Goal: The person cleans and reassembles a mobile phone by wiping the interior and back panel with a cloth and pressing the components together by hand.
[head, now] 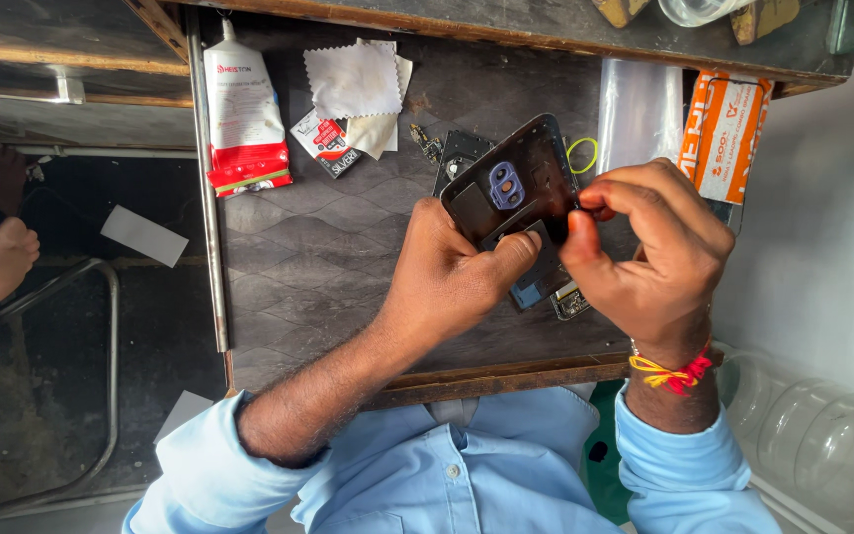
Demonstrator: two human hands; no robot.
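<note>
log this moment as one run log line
left hand: holds phone back cover | right hand: pinches cover edge | desk: cloths, tube

Left hand [447, 272] curled, thumb extended rightward. Right hand [649, 247] bent at wrist, thumb and forefinger pinched. Forearms converge.

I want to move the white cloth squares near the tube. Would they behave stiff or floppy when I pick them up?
The white cloth squares look thin, with zigzag-cut edges, so they are probably floppy and very light. They overlap loosely on the dark work mat, so lifting one may drag another. A light push would likely slide or wrinkle them instead of tipping them.
</note>
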